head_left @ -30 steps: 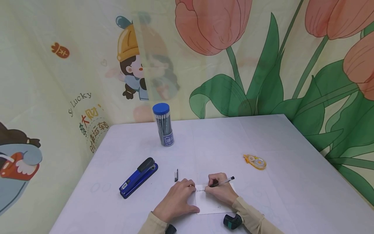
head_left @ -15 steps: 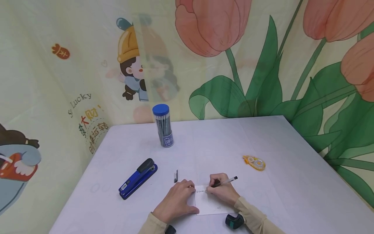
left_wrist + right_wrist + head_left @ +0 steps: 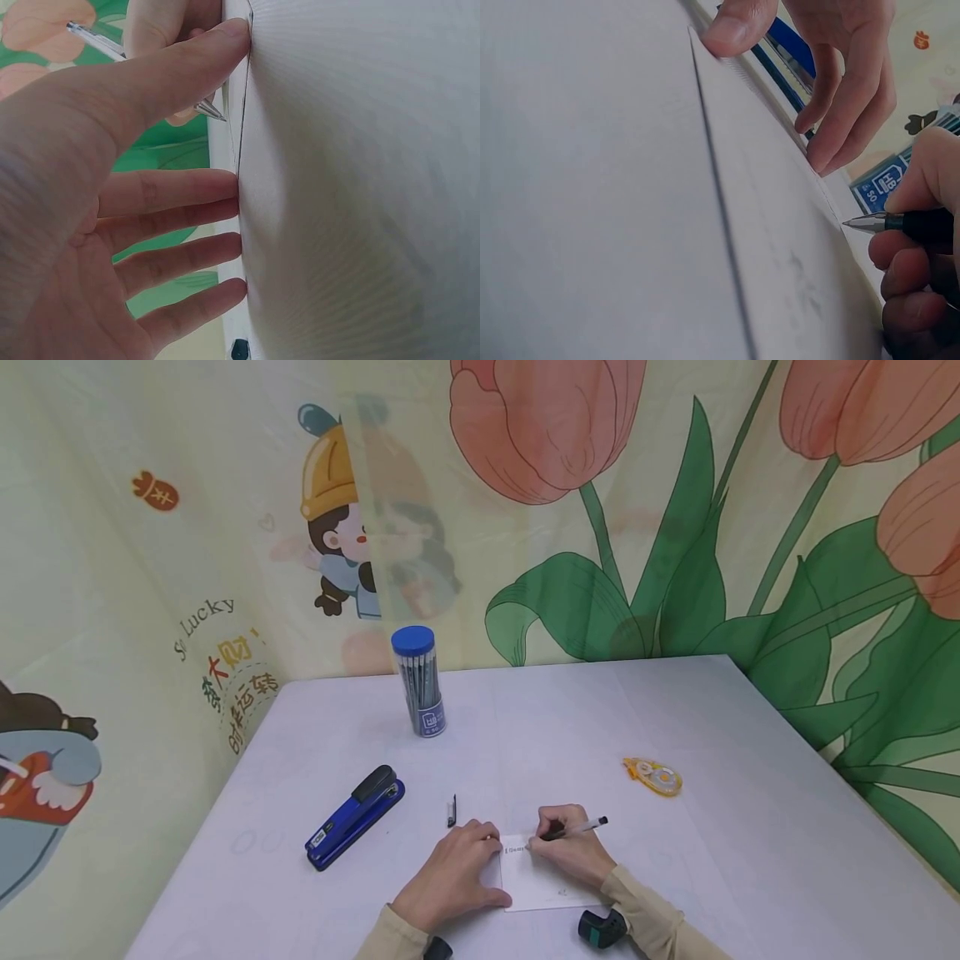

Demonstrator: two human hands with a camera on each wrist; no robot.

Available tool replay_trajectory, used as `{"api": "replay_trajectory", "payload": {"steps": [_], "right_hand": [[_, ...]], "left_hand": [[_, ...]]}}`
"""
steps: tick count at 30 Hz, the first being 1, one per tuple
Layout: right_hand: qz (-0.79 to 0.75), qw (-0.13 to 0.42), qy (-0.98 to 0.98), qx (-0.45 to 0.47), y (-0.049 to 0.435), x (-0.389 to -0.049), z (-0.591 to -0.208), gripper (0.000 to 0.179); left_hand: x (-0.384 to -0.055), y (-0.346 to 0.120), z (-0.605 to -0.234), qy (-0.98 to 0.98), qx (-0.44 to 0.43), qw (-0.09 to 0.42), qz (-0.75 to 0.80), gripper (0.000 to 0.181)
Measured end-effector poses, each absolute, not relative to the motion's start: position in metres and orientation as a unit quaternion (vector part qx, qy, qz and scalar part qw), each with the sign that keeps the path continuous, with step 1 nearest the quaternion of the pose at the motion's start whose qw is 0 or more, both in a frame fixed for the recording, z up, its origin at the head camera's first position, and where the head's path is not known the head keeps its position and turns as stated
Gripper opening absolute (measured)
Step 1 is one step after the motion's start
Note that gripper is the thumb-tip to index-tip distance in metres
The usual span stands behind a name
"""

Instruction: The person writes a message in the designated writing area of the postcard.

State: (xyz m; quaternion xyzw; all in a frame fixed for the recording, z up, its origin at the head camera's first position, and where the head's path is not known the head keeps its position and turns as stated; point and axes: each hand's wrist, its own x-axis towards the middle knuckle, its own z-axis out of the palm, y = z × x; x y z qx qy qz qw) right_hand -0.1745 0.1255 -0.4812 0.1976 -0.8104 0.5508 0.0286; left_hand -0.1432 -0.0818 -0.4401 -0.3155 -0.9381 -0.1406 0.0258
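Observation:
In the head view a white sheet of paper (image 3: 540, 889) lies near the front of the table, with a short line of small handwriting at its upper left. My right hand (image 3: 576, 853) pinches a gel pen (image 3: 587, 827) with a dark grip; in the right wrist view the metal pen tip (image 3: 859, 222) meets the paper. My left hand (image 3: 459, 870) rests on the sheet's left edge, thumb at the lower corner and fingers straight, as the left wrist view shows. Just beyond the left fingertips lies a clear pen cap (image 3: 452, 812).
A blue stapler (image 3: 355, 818) lies to the left. Farther back stands a blue-lidded tub of pencils (image 3: 422, 685). An orange correction tape (image 3: 654, 777) is at the right. Behind the white table (image 3: 540, 718) hangs a printed curtain (image 3: 465, 527).
My right hand with the pen has shifted slightly to the right over the sheet. The left hand keeps its place on the paper's edge.

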Motion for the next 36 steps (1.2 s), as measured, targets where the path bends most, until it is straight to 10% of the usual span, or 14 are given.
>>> {"api": "replay_trajectory", "payload": {"steps": [36], "right_hand": [[0.538,0.034,-0.815,0.212,0.1253,-0.1745,-0.4809,0.022]], "left_hand": [[-0.1429,-0.0824,-0.4400,-0.938,-0.315,0.028,-0.142,0.056]]}}
